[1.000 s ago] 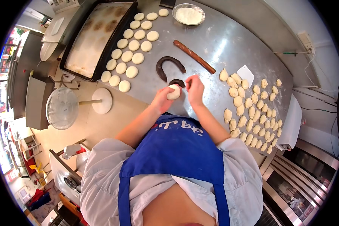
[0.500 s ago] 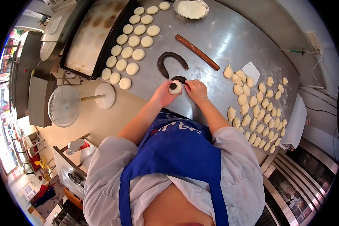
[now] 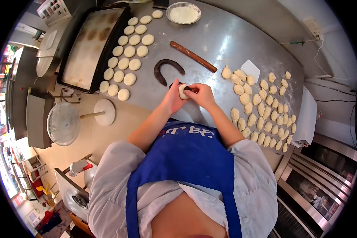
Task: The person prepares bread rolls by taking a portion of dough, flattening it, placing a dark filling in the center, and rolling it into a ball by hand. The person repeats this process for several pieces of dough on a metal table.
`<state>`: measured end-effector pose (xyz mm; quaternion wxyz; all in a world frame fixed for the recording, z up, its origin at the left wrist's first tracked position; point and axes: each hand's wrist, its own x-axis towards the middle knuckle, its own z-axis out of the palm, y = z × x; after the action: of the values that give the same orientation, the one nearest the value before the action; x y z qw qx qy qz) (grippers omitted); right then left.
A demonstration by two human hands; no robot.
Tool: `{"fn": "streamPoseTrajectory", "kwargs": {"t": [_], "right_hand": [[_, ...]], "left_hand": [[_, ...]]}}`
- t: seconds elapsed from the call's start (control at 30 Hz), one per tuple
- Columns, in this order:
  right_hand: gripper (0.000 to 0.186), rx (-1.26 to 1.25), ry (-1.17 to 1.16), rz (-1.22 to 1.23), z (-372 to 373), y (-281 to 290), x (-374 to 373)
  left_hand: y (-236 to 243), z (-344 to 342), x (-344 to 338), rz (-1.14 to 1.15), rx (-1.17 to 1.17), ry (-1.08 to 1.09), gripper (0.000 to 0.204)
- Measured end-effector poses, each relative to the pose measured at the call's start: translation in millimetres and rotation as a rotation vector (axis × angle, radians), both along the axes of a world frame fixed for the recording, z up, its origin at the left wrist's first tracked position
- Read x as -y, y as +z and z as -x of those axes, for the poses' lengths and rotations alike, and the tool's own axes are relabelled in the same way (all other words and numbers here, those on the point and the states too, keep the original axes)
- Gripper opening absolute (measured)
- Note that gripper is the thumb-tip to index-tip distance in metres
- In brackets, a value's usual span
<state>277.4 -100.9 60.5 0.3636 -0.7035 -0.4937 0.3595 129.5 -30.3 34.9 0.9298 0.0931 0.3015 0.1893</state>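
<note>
- While the left hand (image 3: 173,100) stays curled around a white dough piece (image 3: 181,92), the right hand (image 3: 202,95) has closed in on it from the right side.
- Change noted: one second ago the right hand stood apart from the dough; half a second ago it was at the dark paste beyond, with a dark spot showing on the dough. Its thumb and fingers are now bent together against the dough's right side, where dark paste (image 3: 187,88) shows between.
- Bearing on the work: in my judgement, both hands are now occupied with bringing paste and dough together; whether the dough is closed over it cannot be told, as the fingers cover that side.
- Just beyond the left hand lies a curved dark roll (image 3: 158,74), unhandled.
- Farther beyond the right hand lies a wooden rolling pin (image 3: 193,56).
- Left of the left hand, flattened dough rounds (image 3: 129,79) stand in rows.
- Well right of the right hand, uneven dough lumps (image 3: 261,110) lie on the steel table (image 3: 222,93), near a white scraper (image 3: 251,70).
</note>
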Motion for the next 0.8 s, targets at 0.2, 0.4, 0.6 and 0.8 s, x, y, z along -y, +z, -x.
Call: {"fn": "streamPoseTrajectory", "kwargs": {"t": [0.2, 0.4, 0.6, 0.8], "right_hand": [[0.023, -1.339, -0.274, 0.089, -17.8, 15.0, 3.4], [0.044, -1.470, -0.061, 0.268, -1.7, 22.0, -7.8], [0.036, -1.365, -0.450, 0.237, 16.7, 41.9, -8.4], [0.043, -1.450, -0.392, 0.105, 14.0, 43.1, -5.7]], "left_hand": [[28.6, 27.7, 5.4, 0.025, -0.077, 0.205, 0.032], [40.9, 51.1, 8.3, 0.068, 0.252, 0.047, 0.030], [67.9, 55.0, 17.7, -0.004, 0.005, 0.136, 0.028], [79.8, 62.0, 24.9, -0.135, -0.041, 0.117, 0.028]]}}
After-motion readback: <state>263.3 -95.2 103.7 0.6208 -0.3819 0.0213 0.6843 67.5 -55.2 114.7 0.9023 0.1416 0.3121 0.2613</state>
